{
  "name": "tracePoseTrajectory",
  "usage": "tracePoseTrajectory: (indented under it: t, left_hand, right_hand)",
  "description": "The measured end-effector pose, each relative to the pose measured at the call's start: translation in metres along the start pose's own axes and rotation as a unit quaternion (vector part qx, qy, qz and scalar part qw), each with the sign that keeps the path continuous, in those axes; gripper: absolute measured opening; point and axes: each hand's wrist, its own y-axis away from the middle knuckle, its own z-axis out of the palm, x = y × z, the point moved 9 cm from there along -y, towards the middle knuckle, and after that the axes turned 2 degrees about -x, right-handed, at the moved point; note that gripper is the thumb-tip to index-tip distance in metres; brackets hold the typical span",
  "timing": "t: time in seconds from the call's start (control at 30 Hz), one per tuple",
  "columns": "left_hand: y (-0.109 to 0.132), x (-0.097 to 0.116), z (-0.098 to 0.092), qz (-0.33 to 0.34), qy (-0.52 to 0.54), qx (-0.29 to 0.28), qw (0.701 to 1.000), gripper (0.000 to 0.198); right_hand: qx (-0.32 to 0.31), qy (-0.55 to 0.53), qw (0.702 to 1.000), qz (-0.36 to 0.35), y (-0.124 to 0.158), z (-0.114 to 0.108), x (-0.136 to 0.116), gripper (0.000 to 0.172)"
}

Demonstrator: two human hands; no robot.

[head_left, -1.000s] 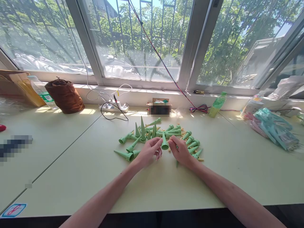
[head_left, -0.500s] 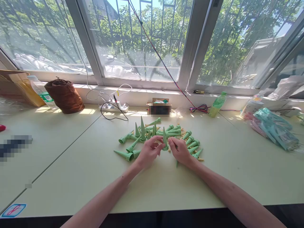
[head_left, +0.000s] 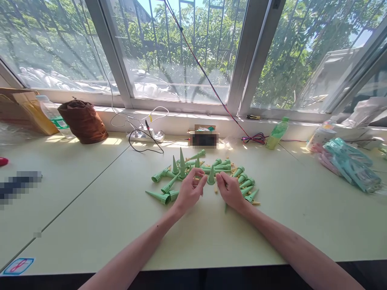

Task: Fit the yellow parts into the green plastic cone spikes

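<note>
Between my hands a green plastic watering spike [head_left: 211,177] is raised off the table, its point up and its round base tilted towards me. My left hand [head_left: 191,188] pinches this spike at its left edge with thumb and fingertips. Close on the other side, my right hand [head_left: 230,188] is closed, fingers curled in; what it holds is hidden. Below that fist a narrow green tip [head_left: 225,208] shows, and I cannot tell whether it is held or lying there. More green spikes lie around, with a few standing upright [head_left: 182,165] behind my left hand.
Small yellowish pieces [head_left: 256,203] are scattered among the spikes. Farther back are a power strip [head_left: 140,137] with cables, a small box [head_left: 205,129], a brown drawstring bag [head_left: 83,123] and a green bottle [head_left: 277,133]. Teal plastic packets [head_left: 352,165] lie at right.
The spike between my hands has tipped, its base now turned more towards me and slightly higher. My left fingers have shifted to its edge; my right hand has barely moved.
</note>
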Motion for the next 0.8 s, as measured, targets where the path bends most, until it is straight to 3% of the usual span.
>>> tracePoseTrajectory:
  t: [0.1, 0.33, 0.57, 0.8]
  left_hand:
    - [-0.001, -0.006, 0.001, -0.052, 0.05, -0.005, 0.997, 0.039]
    - [0.005, -0.034, 0.022, -0.195, 0.149, -0.115, 0.963, 0.055]
    - [0.011, -0.033, 0.031, -0.224, 0.175, -0.162, 0.945, 0.055]
    - [0.009, -0.029, 0.028, -0.192, 0.178, -0.158, 0.952, 0.05]
  right_hand:
    - [0.004, -0.002, 1.0, -0.003, 0.0, -0.003, -0.002, 0.038]
    - [-0.029, -0.037, 0.998, -0.045, 0.001, 0.0, -0.014, 0.035]
    - [-0.033, -0.047, 0.997, -0.056, 0.001, 0.001, -0.015, 0.033]
    - [-0.039, -0.053, 0.995, -0.069, 0.001, 0.001, -0.017, 0.031]
